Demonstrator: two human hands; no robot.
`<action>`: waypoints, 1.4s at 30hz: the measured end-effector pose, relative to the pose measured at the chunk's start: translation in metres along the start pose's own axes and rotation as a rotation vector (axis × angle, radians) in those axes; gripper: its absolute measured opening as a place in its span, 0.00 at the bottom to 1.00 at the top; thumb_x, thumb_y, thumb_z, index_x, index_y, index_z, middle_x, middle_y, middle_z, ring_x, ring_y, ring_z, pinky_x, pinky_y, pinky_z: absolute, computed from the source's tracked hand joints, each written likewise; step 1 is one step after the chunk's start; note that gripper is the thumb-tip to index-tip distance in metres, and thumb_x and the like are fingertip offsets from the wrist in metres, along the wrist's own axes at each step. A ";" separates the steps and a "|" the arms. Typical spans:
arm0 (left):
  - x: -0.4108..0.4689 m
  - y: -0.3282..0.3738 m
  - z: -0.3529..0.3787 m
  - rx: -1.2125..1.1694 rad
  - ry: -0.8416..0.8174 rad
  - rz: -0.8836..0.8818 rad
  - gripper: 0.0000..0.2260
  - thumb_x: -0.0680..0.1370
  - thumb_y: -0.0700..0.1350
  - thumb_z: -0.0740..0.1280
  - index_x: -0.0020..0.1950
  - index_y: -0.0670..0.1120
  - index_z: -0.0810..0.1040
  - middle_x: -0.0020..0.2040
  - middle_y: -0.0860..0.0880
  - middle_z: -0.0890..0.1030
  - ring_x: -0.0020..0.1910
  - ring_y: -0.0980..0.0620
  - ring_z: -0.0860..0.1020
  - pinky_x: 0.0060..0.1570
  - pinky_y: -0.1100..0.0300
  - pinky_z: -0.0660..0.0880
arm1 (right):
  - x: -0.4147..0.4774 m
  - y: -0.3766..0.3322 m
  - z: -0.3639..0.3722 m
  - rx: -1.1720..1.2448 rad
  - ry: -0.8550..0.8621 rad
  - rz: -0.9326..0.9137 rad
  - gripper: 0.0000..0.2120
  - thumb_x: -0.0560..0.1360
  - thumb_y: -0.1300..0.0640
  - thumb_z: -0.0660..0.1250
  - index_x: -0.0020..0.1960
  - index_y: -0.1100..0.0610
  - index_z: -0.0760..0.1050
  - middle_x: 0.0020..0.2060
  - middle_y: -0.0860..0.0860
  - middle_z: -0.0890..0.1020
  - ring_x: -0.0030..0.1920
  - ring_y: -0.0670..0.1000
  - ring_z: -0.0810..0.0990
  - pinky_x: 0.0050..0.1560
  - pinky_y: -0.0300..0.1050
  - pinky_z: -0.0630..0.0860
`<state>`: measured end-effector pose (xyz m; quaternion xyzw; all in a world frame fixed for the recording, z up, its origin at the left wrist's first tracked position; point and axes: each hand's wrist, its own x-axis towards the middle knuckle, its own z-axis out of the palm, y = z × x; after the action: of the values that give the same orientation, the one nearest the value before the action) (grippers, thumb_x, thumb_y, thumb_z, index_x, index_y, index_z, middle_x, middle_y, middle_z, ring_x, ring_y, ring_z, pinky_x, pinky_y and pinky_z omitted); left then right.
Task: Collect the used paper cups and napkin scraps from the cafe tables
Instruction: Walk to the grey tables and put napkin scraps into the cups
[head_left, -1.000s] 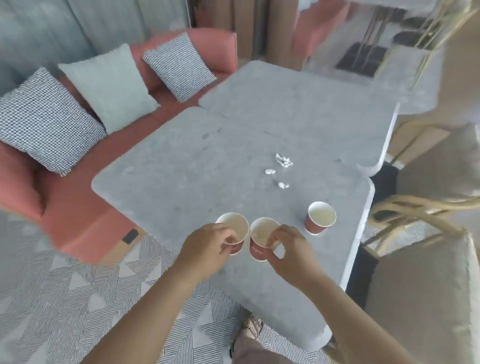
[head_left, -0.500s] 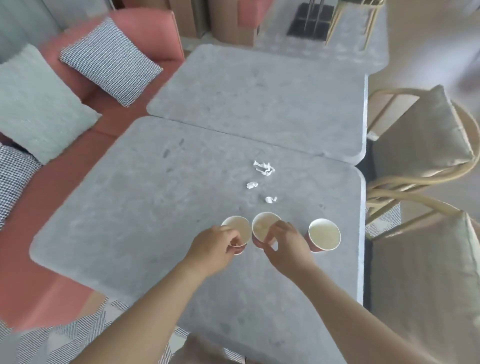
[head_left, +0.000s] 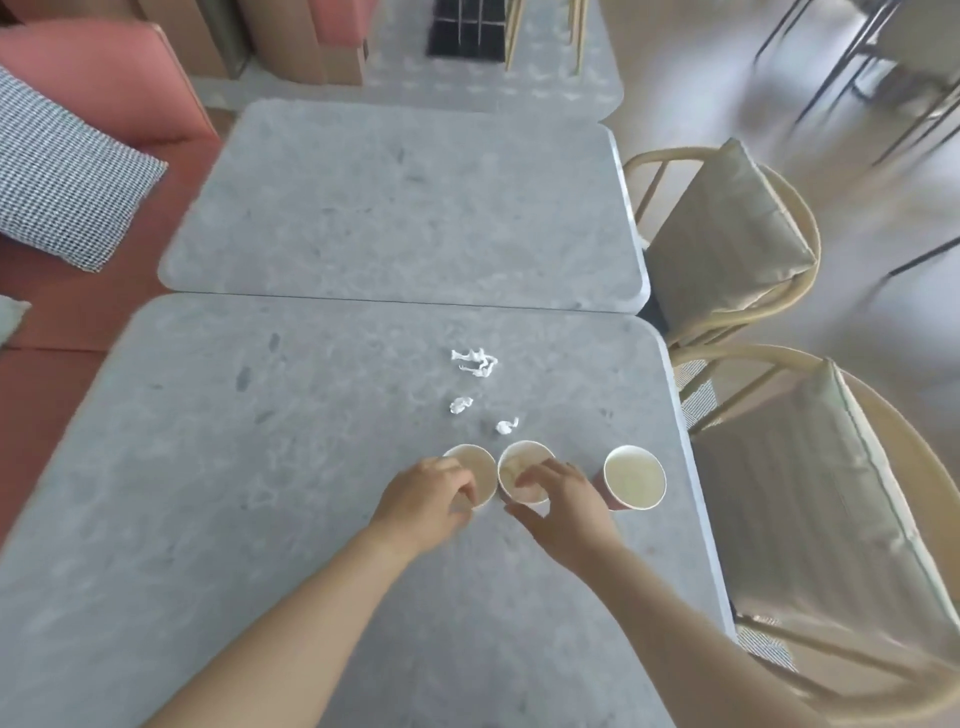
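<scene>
Three red paper cups stand in a row on the near grey table (head_left: 234, 467). My left hand (head_left: 423, 501) grips the left cup (head_left: 475, 465) by its near side. My right hand (head_left: 558, 506) holds the middle cup (head_left: 519, 465), fingers over its rim. The two held cups touch each other. The right cup (head_left: 635, 477) stands free, apart from my right hand. Just beyond the cups lie three white napkin scraps: a larger twisted one (head_left: 475, 362) and two small ones (head_left: 460, 405) (head_left: 506, 426).
A second grey table (head_left: 405, 208) butts against the far edge. Two cushioned rattan chairs (head_left: 727, 234) (head_left: 831, 509) stand along the right side. A pink sofa (head_left: 98, 88) with a checked pillow (head_left: 57, 182) runs along the left.
The view has swung right and moved over the table. Both hands stay on the same two cups, which remain on the table side by side.
</scene>
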<state>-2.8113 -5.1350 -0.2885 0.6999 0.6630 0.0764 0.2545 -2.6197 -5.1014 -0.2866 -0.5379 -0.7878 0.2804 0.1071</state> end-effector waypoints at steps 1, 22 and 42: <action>0.002 -0.001 -0.003 -0.014 0.028 0.010 0.07 0.71 0.49 0.69 0.48 0.51 0.77 0.51 0.53 0.79 0.52 0.50 0.75 0.44 0.60 0.68 | 0.002 -0.001 -0.001 0.008 0.033 0.003 0.11 0.71 0.49 0.70 0.51 0.51 0.77 0.49 0.44 0.79 0.50 0.49 0.74 0.39 0.43 0.68; 0.111 -0.044 -0.022 -0.111 0.043 -0.132 0.09 0.75 0.47 0.65 0.55 0.52 0.76 0.55 0.51 0.76 0.54 0.49 0.75 0.48 0.56 0.74 | 0.145 0.014 0.006 -0.092 -0.250 0.056 0.12 0.70 0.54 0.71 0.53 0.48 0.78 0.52 0.48 0.77 0.54 0.50 0.75 0.48 0.45 0.74; 0.170 -0.062 -0.011 -0.241 0.197 -0.117 0.15 0.74 0.39 0.65 0.60 0.48 0.74 0.54 0.49 0.77 0.49 0.50 0.78 0.46 0.59 0.73 | 0.200 0.025 0.027 0.203 -0.028 -0.001 0.10 0.68 0.67 0.67 0.42 0.54 0.80 0.39 0.46 0.77 0.37 0.45 0.76 0.43 0.40 0.76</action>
<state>-2.8530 -4.9686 -0.3461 0.6135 0.7104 0.2087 0.2745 -2.6928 -4.9219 -0.3489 -0.5199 -0.7569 0.3664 0.1501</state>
